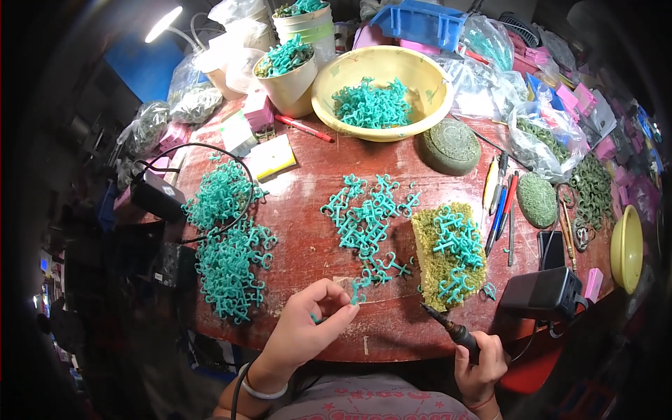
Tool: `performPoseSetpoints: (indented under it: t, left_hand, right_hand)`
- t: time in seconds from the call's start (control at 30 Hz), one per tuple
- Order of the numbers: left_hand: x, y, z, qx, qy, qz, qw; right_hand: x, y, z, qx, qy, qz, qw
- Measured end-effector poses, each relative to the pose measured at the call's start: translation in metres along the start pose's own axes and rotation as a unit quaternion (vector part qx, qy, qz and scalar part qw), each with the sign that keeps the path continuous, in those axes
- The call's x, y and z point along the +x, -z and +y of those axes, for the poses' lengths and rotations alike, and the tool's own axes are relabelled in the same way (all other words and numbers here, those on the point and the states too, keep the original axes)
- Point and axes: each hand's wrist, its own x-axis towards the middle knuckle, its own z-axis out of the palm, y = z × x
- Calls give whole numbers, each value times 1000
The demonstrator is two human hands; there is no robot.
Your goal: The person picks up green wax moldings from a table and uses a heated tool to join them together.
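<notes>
My left hand (304, 325) pinches a small turquoise hooked piece (355, 291) between thumb and fingertips, just above the table's near part. My right hand (483, 371) is closed round the dark handle of a soldering-iron-like tool (458, 332). Its thin tip points up and left, at the near edge of a yellow-green spongy block (425, 262). Several turquoise pieces (456, 238) lie on that block. Between my hands and the basin spreads a loose pile of similar pieces (364, 220). Farther left lies a denser heap of them (231, 262).
A cream basin (325, 105) holding more pieces stands at the back, beside a filled bucket (294, 87). Right of the block are pens (498, 206), round green stones (451, 147) and a black box-shaped device (539, 294). A black cable (252, 182) loops over the left heap.
</notes>
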Motion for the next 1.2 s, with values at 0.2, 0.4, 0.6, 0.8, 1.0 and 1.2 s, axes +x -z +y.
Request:
performPoseSetpoints:
  t: [0.2,0.4,0.6,0.8,1.0,1.2]
  left_hand:
    - [-4,0,-10,-231,86,-66,967]
    - [-6,2,-13,-238,75,-65,966]
    - [-6,-5,-8,-187,91,-40,977]
    - [-5,-12,-11,-186,70,-22,980]
    - [-6,-11,-9,-182,70,-19,981]
    - [-7,-12,-12,-140,52,-20,989]
  right_hand:
    - [5,11,-3,8,-3,-19,1000]
    - [5,22,1,-54,-3,-32,998]
    - [5,23,1,-59,-10,-24,998]
    - [6,16,-6,-3,-20,-1,1000]
    - [16,5,-18,107,11,-41,993]
    - [18,0,-18,110,37,-56,992]
